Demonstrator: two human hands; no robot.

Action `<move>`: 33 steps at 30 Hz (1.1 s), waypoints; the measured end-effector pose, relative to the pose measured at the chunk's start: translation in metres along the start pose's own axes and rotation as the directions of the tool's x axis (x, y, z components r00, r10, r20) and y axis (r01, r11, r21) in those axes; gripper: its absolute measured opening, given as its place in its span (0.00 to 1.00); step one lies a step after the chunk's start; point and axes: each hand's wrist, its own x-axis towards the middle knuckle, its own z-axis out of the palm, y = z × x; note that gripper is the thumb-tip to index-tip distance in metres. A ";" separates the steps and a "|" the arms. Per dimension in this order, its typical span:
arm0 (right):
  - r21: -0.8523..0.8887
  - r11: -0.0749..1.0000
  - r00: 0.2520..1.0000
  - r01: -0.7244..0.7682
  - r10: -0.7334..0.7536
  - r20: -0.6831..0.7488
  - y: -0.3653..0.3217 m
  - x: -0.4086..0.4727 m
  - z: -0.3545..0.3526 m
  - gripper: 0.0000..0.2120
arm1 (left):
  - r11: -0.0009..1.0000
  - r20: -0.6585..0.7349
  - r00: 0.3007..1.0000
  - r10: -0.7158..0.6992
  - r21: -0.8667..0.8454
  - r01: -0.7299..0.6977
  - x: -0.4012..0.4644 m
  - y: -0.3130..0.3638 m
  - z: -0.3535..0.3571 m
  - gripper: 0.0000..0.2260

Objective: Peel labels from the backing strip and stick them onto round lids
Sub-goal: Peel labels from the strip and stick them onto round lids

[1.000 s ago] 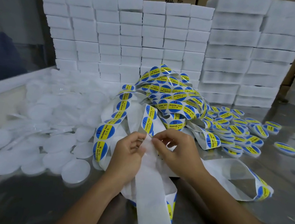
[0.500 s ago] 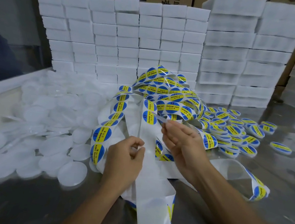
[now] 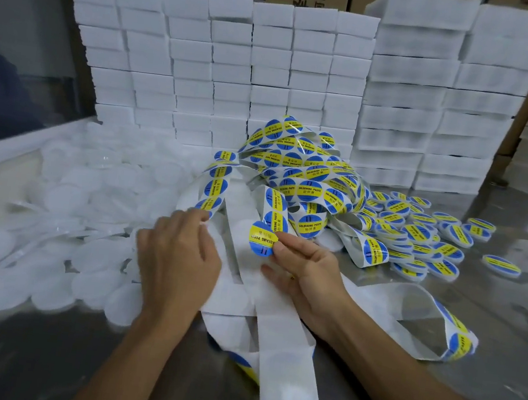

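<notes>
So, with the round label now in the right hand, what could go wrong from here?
1. The round blue and yellow label, pinched at its edge by the right hand, could fold and stick to itself.
2. It hangs just above the loose white backing strip and might stick there again.
3. The left hand shows no round white plastic lid in its grip, so placing may be delayed.

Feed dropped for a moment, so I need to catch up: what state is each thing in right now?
Peeled label: off the strip, pinched by the right hand.
Left hand: fingers curled at the backing strip.
Backing strip: bare here, tangled, labels remaining further back.
Blank lids: heaped, unlabelled.
Labelled lids: piled, done.
White boxes: stacked.
</notes>
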 end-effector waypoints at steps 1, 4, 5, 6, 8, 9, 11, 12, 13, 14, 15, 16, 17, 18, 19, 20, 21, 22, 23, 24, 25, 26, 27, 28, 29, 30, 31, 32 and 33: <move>0.008 1.000 1.000 -0.003 0.003 0.002 0.000 0.000 0.000 0.06 | 0.995 0.012 0.997 -0.077 0.071 0.076 0.003 -0.009 0.000 0.10; 0.029 0.999 1.000 -0.026 0.026 0.016 -0.001 0.002 -0.003 0.04 | 0.918 0.152 0.924 -0.352 0.247 0.309 0.007 -0.037 -0.002 0.12; 0.030 0.999 0.999 -0.037 0.036 0.021 -0.001 0.003 -0.004 0.04 | 0.886 0.209 0.883 -0.421 0.304 0.350 0.007 -0.043 -0.003 0.12; 0.033 0.998 0.999 -0.048 0.047 0.026 -0.002 0.003 -0.004 0.04 | 0.860 0.258 0.849 -0.460 0.366 0.355 0.008 -0.047 -0.003 0.12; 0.049 0.996 0.997 -0.069 0.067 0.037 -0.003 0.004 -0.005 0.04 | 0.832 0.334 0.814 -0.475 0.471 0.292 0.007 -0.049 -0.003 0.13; 0.055 0.996 0.996 -0.075 0.073 0.042 -0.004 0.004 -0.005 0.04 | 0.825 0.355 0.808 -0.470 0.502 0.260 0.006 -0.048 -0.002 0.14; 0.057 0.995 0.995 -0.083 0.080 0.055 -0.004 0.005 -0.007 0.04 | 0.820 0.372 0.807 -0.459 0.527 0.224 0.005 -0.049 -0.001 0.13; 0.056 0.995 0.995 -0.087 0.084 0.060 -0.004 0.005 -0.008 0.05 | 0.821 0.375 0.809 -0.452 0.530 0.213 0.005 -0.049 -0.001 0.12; 0.056 0.994 0.994 -0.091 0.087 0.065 -0.004 0.005 -0.007 0.05 | 0.823 0.371 0.815 -0.444 0.530 0.207 0.006 -0.049 -0.001 0.11; 0.057 0.994 0.994 -0.093 0.090 0.068 -0.004 0.005 -0.007 0.05 | 0.827 0.360 0.825 -0.435 0.523 0.207 0.006 -0.050 -0.001 0.10; 0.061 0.994 0.993 -0.095 0.091 0.069 -0.005 0.005 -0.007 0.05 | 0.834 0.347 0.838 -0.422 0.510 0.209 0.007 -0.050 -0.001 0.09; 0.065 0.993 0.993 -0.096 0.092 0.069 -0.005 0.005 -0.007 0.05 | 0.845 0.333 0.851 -0.406 0.492 0.210 0.007 -0.050 -0.001 0.08; 0.071 0.993 0.993 -0.098 0.093 0.069 -0.006 0.005 -0.007 0.05 | 0.854 0.323 0.861 -0.394 0.474 0.213 0.007 -0.049 -0.001 0.08; 0.078 0.992 0.993 -0.099 0.094 0.070 -0.007 0.005 -0.007 0.05 | 0.864 0.314 0.866 -0.390 0.451 0.225 0.008 -0.049 -0.001 0.08; 0.085 0.991 0.993 -0.100 0.094 0.072 -0.007 0.005 -0.008 0.05 | 0.871 0.307 0.865 -0.397 0.422 0.250 0.009 -0.048 -0.002 0.09; 0.093 0.991 0.993 -0.100 0.093 0.074 -0.007 0.005 -0.008 0.05 | 0.875 0.304 0.857 -0.416 0.392 0.286 0.009 -0.046 -0.003 0.10; 0.099 0.990 0.993 -0.100 0.093 0.076 -0.006 0.005 -0.008 0.05 | 0.871 0.304 0.843 -0.445 0.367 0.327 0.009 -0.045 -0.004 0.11; 0.104 0.990 0.993 -0.100 0.091 0.081 -0.006 0.005 -0.009 0.06 | 0.861 0.303 0.827 -0.474 0.354 0.364 0.010 -0.044 -0.006 0.12; 0.111 0.989 0.992 -0.098 0.089 0.086 -0.006 0.005 -0.009 0.06 | 0.853 0.303 0.815 -0.494 0.350 0.387 0.010 -0.043 -0.007 0.13; 0.119 0.988 0.992 -0.096 0.085 0.096 -0.006 0.005 -0.009 0.07 | 0.849 0.305 0.810 -0.501 0.357 0.390 0.009 -0.042 -0.009 0.13; 0.125 0.988 0.991 -0.093 0.080 0.108 -0.006 0.005 -0.009 0.08 | 0.848 0.312 0.810 -0.497 0.375 0.375 0.009 -0.043 -0.010 0.12; 0.128 0.987 0.990 -0.092 0.076 0.121 -0.007 0.004 -0.009 0.08 | 0.846 0.324 0.811 -0.488 0.403 0.349 0.009 -0.043 -0.011 0.12; 0.130 0.987 0.988 -0.092 0.074 0.132 -0.007 0.003 -0.008 0.08 | 0.844 0.338 0.813 -0.475 0.436 0.312 0.009 -0.044 -0.012 0.12; 0.134 0.987 0.988 -0.092 0.073 0.137 -0.007 0.003 -0.008 0.08 | 0.840 0.351 0.817 -0.458 0.472 0.268 0.009 -0.044 -0.012 0.12; 0.138 0.986 0.988 -0.091 0.071 0.138 -0.007 0.003 -0.009 0.09 | 0.832 0.359 0.823 -0.440 0.507 0.224 0.009 -0.044 -0.012 0.12; 0.141 0.986 0.988 -0.089 0.070 0.136 -0.006 0.004 -0.010 0.11 | 0.823 0.364 0.829 -0.425 0.537 0.186 0.009 -0.044 -0.013 0.12; 0.143 0.986 0.988 -0.091 0.071 0.134 -0.006 0.005 -0.010 0.13 | 0.813 0.367 0.831 -0.417 0.559 0.161 0.009 -0.044 -0.013 0.12; 0.144 0.985 0.988 -0.094 0.075 0.132 -0.006 0.005 -0.011 0.15 | 0.806 0.367 0.831 -0.417 0.573 0.151 0.009 -0.043 -0.014 0.12; 0.145 0.985 0.988 -0.097 0.078 0.132 -0.006 0.005 -0.011 0.15 | 0.799 0.362 0.831 -0.423 0.582 0.153 0.009 -0.041 -0.014 0.12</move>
